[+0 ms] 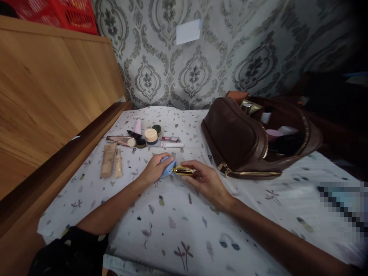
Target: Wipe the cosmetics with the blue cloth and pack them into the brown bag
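My left hand (153, 168) is closed around a crumpled light-blue cloth (166, 168). A shiny gold tube (184, 170), perhaps a lipstick, lies level between the thumb and fingers of my right hand (208, 182). Its left end meets the cloth. Beyond my left hand are a cream-lidded jar (151, 136), a white tube (172, 145) and a small pink-red gloss tube (170, 139). To the left, a beige squeeze tube (108, 161) lies beside a slimmer yellowish tube (118, 164).
An unzipped brown leather bag (235, 134) stands at the right, with several cosmetics inside. Wooden furniture (57, 69) borders the left side, and a red plastic basket (77, 17) sits on top. A printed white sheet (161, 230) covers the surface up to the patterned wall (195, 69).
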`<state>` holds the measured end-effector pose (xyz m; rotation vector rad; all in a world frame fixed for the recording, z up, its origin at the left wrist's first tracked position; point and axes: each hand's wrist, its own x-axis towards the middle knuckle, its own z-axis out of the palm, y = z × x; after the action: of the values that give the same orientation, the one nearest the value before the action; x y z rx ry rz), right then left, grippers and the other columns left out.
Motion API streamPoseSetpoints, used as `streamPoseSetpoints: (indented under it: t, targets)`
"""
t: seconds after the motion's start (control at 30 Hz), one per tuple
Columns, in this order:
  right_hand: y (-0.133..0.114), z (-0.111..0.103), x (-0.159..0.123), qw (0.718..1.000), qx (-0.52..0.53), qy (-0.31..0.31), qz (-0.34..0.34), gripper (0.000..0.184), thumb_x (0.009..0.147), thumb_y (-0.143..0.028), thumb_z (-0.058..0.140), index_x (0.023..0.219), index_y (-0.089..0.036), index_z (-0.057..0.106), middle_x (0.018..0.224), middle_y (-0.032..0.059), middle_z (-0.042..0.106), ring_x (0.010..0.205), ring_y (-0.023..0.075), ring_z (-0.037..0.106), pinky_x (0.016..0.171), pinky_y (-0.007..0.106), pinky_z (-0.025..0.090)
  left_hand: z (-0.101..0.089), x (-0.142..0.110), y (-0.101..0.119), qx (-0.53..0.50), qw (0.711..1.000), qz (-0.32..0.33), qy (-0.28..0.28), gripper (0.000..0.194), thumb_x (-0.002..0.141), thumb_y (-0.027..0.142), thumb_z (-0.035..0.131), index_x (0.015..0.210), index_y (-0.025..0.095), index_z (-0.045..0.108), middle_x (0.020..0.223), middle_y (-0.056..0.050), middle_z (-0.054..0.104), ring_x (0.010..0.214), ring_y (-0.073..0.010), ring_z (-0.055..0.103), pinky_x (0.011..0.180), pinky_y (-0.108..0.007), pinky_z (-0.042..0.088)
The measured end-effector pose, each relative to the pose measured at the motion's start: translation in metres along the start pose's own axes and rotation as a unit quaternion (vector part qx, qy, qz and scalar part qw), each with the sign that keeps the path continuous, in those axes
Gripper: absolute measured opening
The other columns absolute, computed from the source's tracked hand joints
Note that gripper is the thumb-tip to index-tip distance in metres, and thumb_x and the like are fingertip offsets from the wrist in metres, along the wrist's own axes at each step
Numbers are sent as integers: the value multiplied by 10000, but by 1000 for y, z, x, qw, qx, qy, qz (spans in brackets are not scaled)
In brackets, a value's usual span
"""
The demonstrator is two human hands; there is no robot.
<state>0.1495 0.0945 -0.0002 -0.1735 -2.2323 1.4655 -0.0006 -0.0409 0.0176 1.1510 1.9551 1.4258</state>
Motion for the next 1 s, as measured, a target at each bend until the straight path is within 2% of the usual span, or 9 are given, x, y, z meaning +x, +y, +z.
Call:
streamPoseSetpoints:
  t: [0.1,0.2,0.3,0.37,0.57,0.67,0.8,0.93,1.0]
  targets:
    - [-6,0,-8,1000,-20,18,1,257,811,-370,668,1006,-202,657,952,67,698,851,201,653,727,303,529,4,-6,7,14,1000,14,-9,381,897,521,507,724,181,503,647,37,409,619,-118,390,575,-235,328]
    - [-14,-1,-12,999,-9,-3,45,272,855,-465,618,883,-195,647,709,21,662,633,158,610,583,260,481,7,-13,17,31,999,32,-4,339,902,495,532,772,182,541,675,35,453,650,-121,421,618,-233,359]
    - [-20,-3,-13,992,36,-37,113,493,911,-610,469,648,-202,554,450,-25,516,403,115,482,441,243,385,11,-19,26,30,998,51,23,296,880,481,576,826,189,571,694,32,486,664,-128,441,629,-232,381]
    - [-22,-4,-13,984,78,-43,155,592,904,-684,408,558,-209,484,397,-28,466,342,101,423,388,241,335,14,-22,29,31,997,61,37,295,870,488,592,839,195,579,691,31,489,660,-130,441,625,-232,388]
    - [-17,-5,-11,974,166,20,155,557,860,-690,491,598,-200,524,485,-21,529,398,101,473,416,238,364,14,-20,24,14,994,48,99,336,917,547,500,963,228,597,746,16,527,695,-140,482,649,-231,424]
    - [-13,-6,-10,976,169,44,133,506,860,-657,518,643,-201,542,484,-24,534,444,110,496,467,242,400,14,-19,22,9,999,25,43,368,909,554,519,1093,241,577,822,10,570,729,-139,519,658,-229,445]
    - [-10,-9,-9,980,160,29,114,453,850,-640,541,748,-199,562,525,-33,543,463,113,499,468,244,396,18,-22,24,6,999,27,-42,339,892,526,579,950,191,588,733,19,545,655,-111,503,610,-216,431]
    - [-12,-10,-9,987,145,28,67,418,798,-501,664,1077,-206,566,816,6,656,663,138,605,550,245,459,19,-20,21,-44,999,-2,-23,371,893,559,568,843,192,547,588,46,509,501,-83,460,471,-197,351]
    - [-12,-11,-8,992,108,50,36,382,782,-427,690,1069,-204,574,922,26,662,796,149,617,645,254,485,17,-18,18,-64,998,-8,-13,384,892,570,565,826,192,540,549,48,511,460,-79,446,440,-193,323]
